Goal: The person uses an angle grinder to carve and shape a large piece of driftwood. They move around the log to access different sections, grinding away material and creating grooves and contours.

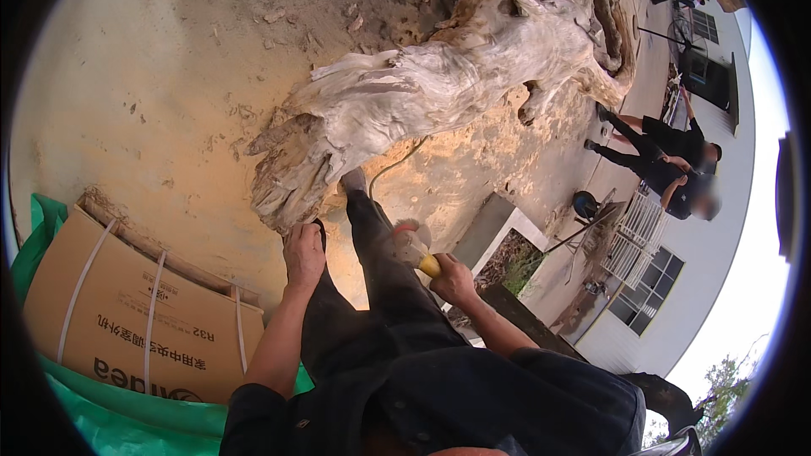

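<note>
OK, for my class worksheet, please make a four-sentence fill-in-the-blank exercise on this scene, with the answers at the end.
1. The bare right hand grips the ____ part of a handheld tool.
2. The pale, gnarled tree trunk is closer to the bare left hand than to the ____ hand.
3. A brown cardboard box is bound with ____ straps.
4. Along the box lies ____ sheeting.

Missing words: yellow; right; white; green.
</note>
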`<action>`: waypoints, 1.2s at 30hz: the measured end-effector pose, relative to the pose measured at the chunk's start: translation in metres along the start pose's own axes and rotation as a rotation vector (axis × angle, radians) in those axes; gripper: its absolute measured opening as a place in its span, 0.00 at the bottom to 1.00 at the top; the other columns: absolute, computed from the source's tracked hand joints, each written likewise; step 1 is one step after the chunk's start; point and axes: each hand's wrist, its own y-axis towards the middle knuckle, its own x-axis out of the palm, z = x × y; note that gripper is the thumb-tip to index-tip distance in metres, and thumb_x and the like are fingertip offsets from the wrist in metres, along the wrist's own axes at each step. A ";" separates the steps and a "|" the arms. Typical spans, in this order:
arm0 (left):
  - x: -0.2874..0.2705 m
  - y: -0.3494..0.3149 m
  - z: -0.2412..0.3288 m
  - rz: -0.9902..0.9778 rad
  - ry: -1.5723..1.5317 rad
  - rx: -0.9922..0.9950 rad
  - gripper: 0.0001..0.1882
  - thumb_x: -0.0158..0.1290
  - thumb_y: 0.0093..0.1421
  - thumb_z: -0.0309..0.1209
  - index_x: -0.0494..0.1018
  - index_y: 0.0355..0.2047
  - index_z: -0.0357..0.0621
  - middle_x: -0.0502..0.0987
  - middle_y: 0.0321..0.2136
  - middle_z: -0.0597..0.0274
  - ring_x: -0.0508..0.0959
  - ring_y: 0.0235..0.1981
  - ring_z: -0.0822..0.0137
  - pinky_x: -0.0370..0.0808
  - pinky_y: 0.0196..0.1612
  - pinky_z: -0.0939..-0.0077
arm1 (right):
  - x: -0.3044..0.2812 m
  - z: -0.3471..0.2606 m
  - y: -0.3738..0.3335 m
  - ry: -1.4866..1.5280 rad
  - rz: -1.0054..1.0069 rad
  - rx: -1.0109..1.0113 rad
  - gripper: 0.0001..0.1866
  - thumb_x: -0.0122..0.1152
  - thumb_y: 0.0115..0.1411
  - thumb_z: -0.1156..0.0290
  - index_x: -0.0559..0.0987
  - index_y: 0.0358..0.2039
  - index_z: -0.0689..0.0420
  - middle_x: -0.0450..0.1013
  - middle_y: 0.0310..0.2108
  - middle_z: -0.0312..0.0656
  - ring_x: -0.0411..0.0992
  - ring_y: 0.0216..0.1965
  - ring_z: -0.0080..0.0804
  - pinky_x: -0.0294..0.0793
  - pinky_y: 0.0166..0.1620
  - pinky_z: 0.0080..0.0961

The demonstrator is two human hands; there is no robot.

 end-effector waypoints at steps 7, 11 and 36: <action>-0.025 0.102 0.086 0.119 0.136 0.301 0.21 0.54 0.63 0.21 0.73 0.57 0.37 0.75 0.58 0.48 0.75 0.58 0.44 0.72 0.61 0.52 | 0.021 0.036 -0.017 0.162 0.028 0.032 0.23 0.64 0.52 0.70 0.80 0.51 0.51 0.80 0.46 0.49 0.78 0.46 0.59 0.78 0.48 0.51; -0.010 0.128 0.143 0.065 -0.043 0.188 0.20 0.54 0.66 0.23 0.72 0.58 0.37 0.78 0.56 0.47 0.78 0.55 0.46 0.74 0.59 0.55 | 0.021 0.057 -0.020 0.249 0.038 0.050 0.23 0.62 0.53 0.69 0.80 0.51 0.51 0.79 0.46 0.51 0.78 0.48 0.58 0.78 0.50 0.50; 0.031 -0.154 0.119 -0.560 0.195 -0.154 0.19 0.57 0.68 0.32 0.76 0.55 0.35 0.85 0.44 0.48 0.85 0.44 0.54 0.80 0.50 0.64 | 0.038 0.125 -0.033 0.813 0.457 0.089 0.17 0.58 0.55 0.73 0.81 0.46 0.55 0.78 0.42 0.54 0.77 0.44 0.62 0.76 0.47 0.51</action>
